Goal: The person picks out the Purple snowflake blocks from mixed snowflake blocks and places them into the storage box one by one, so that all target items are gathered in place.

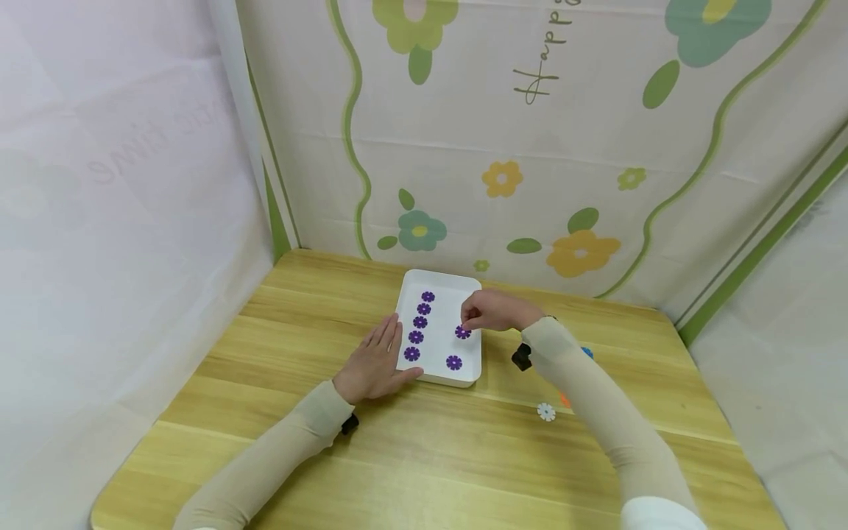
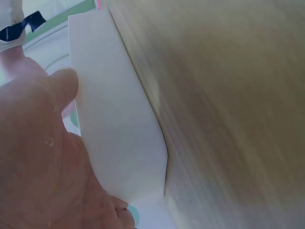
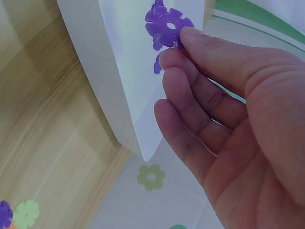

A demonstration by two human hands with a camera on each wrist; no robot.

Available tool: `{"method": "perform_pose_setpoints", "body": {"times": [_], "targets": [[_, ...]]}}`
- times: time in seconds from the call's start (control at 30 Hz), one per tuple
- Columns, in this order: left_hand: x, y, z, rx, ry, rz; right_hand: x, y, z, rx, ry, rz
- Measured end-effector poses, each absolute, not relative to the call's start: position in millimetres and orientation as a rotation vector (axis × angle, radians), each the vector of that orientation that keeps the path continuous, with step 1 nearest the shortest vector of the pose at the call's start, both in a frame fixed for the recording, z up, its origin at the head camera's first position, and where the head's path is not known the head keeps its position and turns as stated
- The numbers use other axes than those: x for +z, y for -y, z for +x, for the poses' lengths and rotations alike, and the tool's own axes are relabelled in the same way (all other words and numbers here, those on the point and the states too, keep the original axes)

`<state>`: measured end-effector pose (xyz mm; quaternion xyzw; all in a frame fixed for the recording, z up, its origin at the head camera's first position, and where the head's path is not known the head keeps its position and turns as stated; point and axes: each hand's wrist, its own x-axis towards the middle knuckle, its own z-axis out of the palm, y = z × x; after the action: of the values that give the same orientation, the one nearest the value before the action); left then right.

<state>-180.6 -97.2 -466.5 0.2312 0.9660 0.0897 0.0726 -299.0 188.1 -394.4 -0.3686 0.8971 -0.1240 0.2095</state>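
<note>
A wooden counter [image 1: 278,412] fills the lower part of the head view, with both of the person's forearms in beige sleeves reaching in from 6 o'clock. Nearest, at about 4 o'clock from the centre of the counter, a small white flower piece [image 1: 546,411] lies alone on the wood, with an orange piece [image 1: 564,400] just beside it, partly hidden by the right sleeve. A little farther along the same sleeve, a blue piece [image 1: 587,353] peeks out at the wrist.

The left hand [image 1: 375,364] rests flat on the counter, fingers straight and relaxed, holding nothing; its thumb side touches the left edge of a white tray [image 1: 440,283]. The left wrist view shows the thumb [image 2: 64,86] against the tray's outer wall.

The tray sits at the centre of the counter. Inside it, a column of five purple flower pieces [image 1: 419,322] runs near to far along the left side, and a single purple piece [image 1: 453,362] lies at the near right.

The right hand [image 1: 492,311] hovers over the tray's right side, at about 2 o'clock from the left hand. Its fingertips [image 3: 174,62] pinch a purple flower disc [image 1: 462,332], which sits at the fingertips just above or on the tray floor; I cannot tell which. Nothing stands between the hand and the tray.

Behind the counter hangs a pale cloth backdrop [image 1: 570,147] printed with flowers.
</note>
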Motion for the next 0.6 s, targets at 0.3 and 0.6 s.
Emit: {"method": "perform_pose_setpoints", "body": {"times": [0.3, 0.6], "targets": [[-469, 97, -183, 0.251, -2.912, 0.693, -412, -171, -308, -0.276, -2.504, -0.984], [-471, 98, -183, 0.255, -2.909, 0.696, -433, -165, -311, -0.249, -2.516, -0.922]]}}
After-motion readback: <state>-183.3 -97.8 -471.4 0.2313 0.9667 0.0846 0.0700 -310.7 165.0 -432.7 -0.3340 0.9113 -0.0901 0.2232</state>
